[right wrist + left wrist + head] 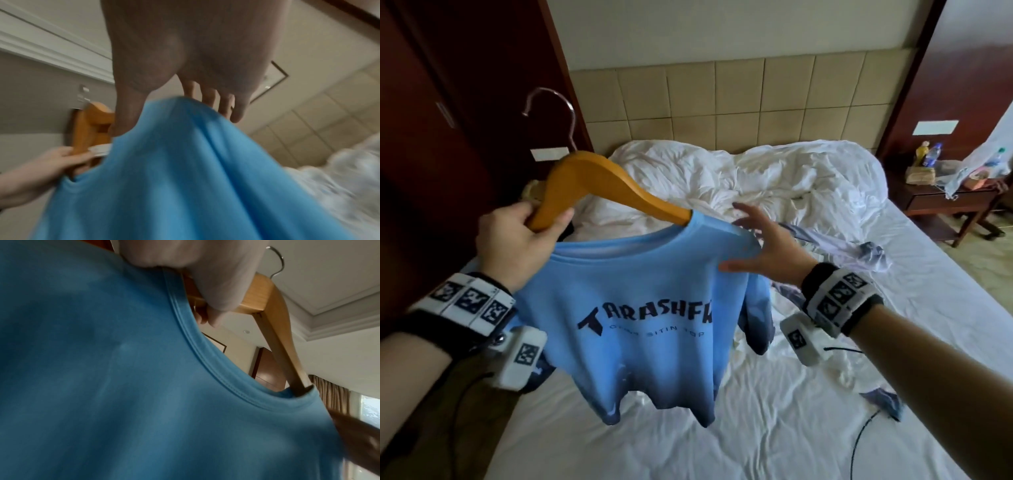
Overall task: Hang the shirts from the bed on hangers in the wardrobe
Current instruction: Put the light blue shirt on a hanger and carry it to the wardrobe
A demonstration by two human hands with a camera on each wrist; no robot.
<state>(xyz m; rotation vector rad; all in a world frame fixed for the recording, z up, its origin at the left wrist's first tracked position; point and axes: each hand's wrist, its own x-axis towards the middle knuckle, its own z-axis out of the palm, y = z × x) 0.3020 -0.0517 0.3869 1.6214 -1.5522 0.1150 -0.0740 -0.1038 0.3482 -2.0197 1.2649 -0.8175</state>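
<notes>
A light blue T-shirt [640,308] with dark lettering hangs over the bed. One arm of a wooden hanger [599,185] with a metal hook runs into its neck opening. My left hand [517,240] grips the hanger's other arm together with the collar at the shirt's left shoulder. My right hand [763,240] is spread with straight fingers over the shirt's right shoulder, thumb in front, fingers behind. The left wrist view has the collar [205,356] and the hanger [273,331] going under it. In the right wrist view, the fingers [207,97] stand straight behind the blue cloth [174,170].
More clothes [835,246] lie crumpled on the white bed [808,394] behind the shirt, next to a bunched duvet [756,174]. A dark wooden wardrobe [431,137] stands at the left. A bedside table [945,202] with bottles is at the right.
</notes>
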